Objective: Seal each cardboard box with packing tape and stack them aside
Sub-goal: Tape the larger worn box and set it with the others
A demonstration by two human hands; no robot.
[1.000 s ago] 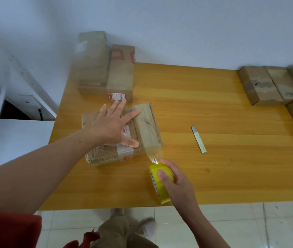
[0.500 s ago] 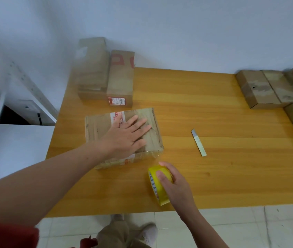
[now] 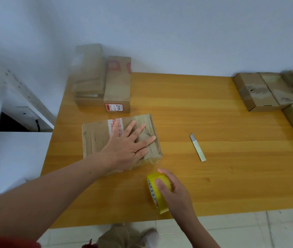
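**A:** Where do you stand with it?

**B:** My left hand (image 3: 129, 145) lies flat with fingers spread, pressing on the flat brown cardboard box (image 3: 97, 138). My right hand (image 3: 176, 194) curls round the yellow roll of packing tape (image 3: 157, 192), on edge just off the box's near right corner. A clear strip of tape (image 3: 153, 162) seems to run between them.

**A:** What worries you?

**B:** If I pull at a slant, the strip could wrinkle or stick to itself. If my palm eases, the box may slide. The slim grey blade (image 3: 197, 147) lies well right of the box, so reaching for it frees one hand.
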